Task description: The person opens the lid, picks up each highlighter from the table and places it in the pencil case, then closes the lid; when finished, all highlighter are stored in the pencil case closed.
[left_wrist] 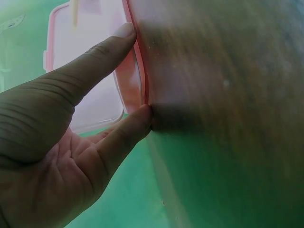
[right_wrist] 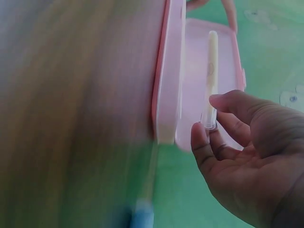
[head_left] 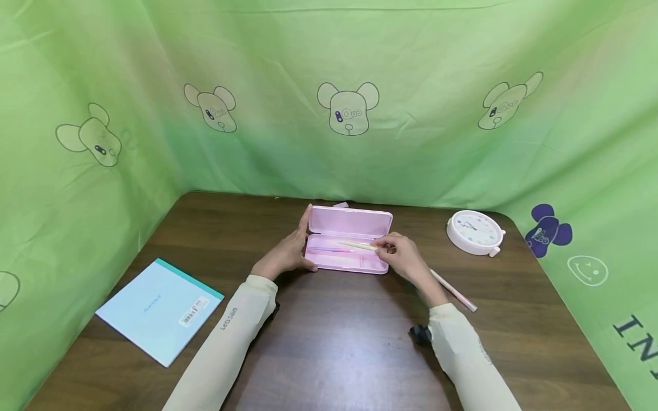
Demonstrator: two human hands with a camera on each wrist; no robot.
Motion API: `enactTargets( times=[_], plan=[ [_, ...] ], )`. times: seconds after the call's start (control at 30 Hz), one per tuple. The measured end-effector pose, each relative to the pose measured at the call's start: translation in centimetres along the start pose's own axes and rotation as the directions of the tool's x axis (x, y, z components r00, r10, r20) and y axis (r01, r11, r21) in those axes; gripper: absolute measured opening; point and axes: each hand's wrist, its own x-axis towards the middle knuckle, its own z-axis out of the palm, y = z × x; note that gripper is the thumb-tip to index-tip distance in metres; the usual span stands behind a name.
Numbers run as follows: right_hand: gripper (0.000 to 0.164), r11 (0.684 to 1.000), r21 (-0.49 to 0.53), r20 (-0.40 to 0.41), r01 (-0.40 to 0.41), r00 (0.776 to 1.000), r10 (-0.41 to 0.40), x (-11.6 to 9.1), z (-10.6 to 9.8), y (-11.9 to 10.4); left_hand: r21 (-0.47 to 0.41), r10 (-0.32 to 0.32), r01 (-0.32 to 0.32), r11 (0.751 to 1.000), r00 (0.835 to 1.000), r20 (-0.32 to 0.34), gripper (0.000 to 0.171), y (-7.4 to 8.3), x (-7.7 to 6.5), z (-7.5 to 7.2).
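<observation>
1. Table point(head_left: 360, 342): broad top, dark brown wood grain, rounded far corners.
2. Cloth hanging point(head_left: 411, 34): green, creased, rising as a wall behind the table and along its left and right sides.
3. Printed bear head point(head_left: 348, 111): outlined, on the cloth beyond the table's far edge; similar outlines to either side.
4. Purple bear head point(head_left: 549, 231), winking smiley point(head_left: 588, 270) and dark lettering point(head_left: 636, 339): right of the table.
5. Light: pale sheen on the table's near middle.

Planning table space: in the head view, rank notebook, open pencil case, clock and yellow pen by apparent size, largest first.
1. Light-blue notebook
2. Open pink pencil case
3. White clock
4. Yellow pen
</observation>
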Motion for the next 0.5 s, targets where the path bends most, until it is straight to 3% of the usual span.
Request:
enactTargets(
  times=[0.27,0.5],
  plan=[
    [0.021,0.996,0.090,0.071,-0.001,0.997,-0.006,2.6,3.4,-1.8,-0.003,-0.012,0.012,1.000,1.000,-0.004,0.152,-0.2,0.0,0.1],
    [0.020,0.993,0.119,0.107,-0.019,0.994,0.006,3.8,4.6,-2.7,-0.022,0.009,-0.009,1.000,1.000,-0.008,0.151,-0.3,0.2,0.0]
  ],
)
